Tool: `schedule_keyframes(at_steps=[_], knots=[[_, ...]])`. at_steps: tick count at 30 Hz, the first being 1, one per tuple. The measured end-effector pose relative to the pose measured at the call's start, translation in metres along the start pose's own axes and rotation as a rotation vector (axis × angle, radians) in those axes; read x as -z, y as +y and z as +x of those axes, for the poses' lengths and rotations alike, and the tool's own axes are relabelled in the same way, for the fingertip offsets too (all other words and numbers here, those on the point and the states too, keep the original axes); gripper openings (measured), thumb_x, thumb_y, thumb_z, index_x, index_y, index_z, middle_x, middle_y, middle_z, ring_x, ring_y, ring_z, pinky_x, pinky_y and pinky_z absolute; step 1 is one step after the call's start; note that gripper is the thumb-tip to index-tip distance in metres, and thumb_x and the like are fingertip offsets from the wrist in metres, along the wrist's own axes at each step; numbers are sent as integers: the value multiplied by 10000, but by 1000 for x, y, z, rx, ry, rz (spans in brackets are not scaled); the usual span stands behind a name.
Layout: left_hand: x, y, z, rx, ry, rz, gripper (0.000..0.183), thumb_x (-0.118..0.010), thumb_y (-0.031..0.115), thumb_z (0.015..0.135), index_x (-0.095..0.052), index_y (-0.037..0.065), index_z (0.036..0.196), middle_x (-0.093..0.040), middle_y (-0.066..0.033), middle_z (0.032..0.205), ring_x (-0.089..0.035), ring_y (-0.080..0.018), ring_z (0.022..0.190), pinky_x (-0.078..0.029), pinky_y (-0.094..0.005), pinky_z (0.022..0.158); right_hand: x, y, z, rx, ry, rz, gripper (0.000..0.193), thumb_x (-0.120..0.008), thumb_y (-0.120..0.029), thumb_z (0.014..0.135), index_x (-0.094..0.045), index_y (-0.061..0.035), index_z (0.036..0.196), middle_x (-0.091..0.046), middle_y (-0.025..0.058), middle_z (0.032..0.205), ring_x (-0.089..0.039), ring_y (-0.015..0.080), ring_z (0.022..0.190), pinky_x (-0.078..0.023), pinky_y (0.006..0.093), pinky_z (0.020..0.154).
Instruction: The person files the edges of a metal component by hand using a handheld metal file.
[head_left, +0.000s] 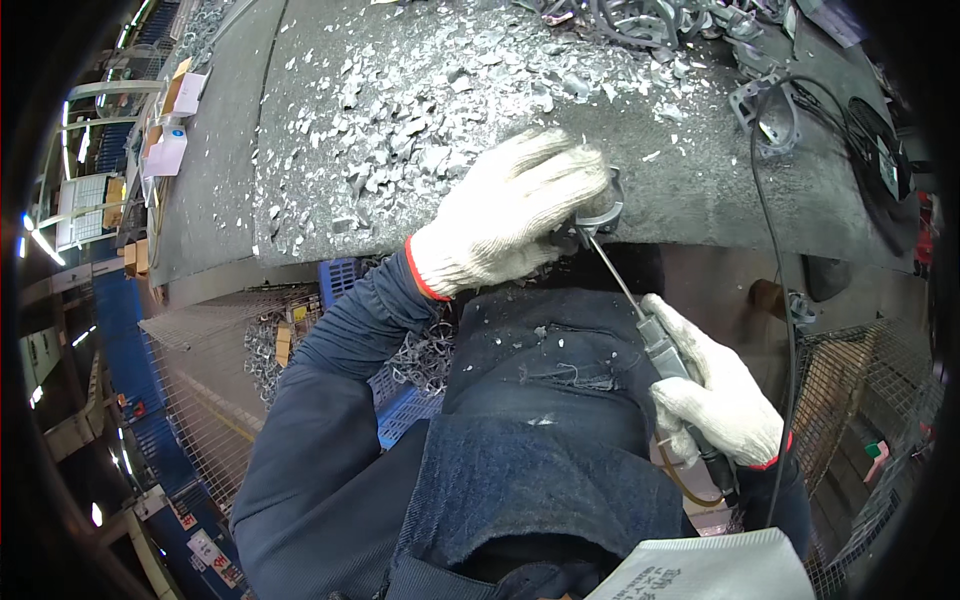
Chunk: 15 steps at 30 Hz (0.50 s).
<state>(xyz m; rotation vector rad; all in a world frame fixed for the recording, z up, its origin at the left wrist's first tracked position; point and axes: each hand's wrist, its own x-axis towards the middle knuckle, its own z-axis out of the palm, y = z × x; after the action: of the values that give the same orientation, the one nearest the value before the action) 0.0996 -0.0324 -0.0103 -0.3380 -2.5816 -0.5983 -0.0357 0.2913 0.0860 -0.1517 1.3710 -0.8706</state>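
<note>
In the head view, the left arm, in a dark blue sleeve, comes up from the lower left, bent at the elbow, and its forearm slants up and inward to the front edge of the table. The left hand, in a cream knitted glove with a red cuff, lies back up with its fingers pointing right, curled over a small grey metal part and gripping it. That part sits at the table's front edge, partly hidden by the fingers.

The right hand (gloved the same way) is lower and to the right, just off the table, its wrist toward the lower right. Its fingers are closed around a slim powered tool, thumb side facing the body. The tool's thin shaft runs up and left to the near side of the part; whether the tip touches it, I cannot tell. Silvery flakes litter the table beyond the left hand.
</note>
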Motion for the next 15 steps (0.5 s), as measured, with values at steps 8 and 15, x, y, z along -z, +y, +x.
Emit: schedule_keyframes(at_steps=[8,15], knots=[[3,-4,3,145,-10,-9,1047,-1064,230,653,-668,7,1596,-761,-227,1535,-716,-498,1422,-579,-575,1217,-35,38,0,295,371,-214,961,-738,-9,1031,-349,-170,1895,-855,164,1253,-706,149,691,-650,351,725],[16,8,19,311,-145,25,880,-1008,239,777,-712,34,1579,-770,-228,1521,-687,-483,1468,-525,-570,1277,-59,57,23,267,424,-52,1020,-750,13,1014,-314,-193,1912,-829,136,1060,-692,130,667,-627,340,679]])
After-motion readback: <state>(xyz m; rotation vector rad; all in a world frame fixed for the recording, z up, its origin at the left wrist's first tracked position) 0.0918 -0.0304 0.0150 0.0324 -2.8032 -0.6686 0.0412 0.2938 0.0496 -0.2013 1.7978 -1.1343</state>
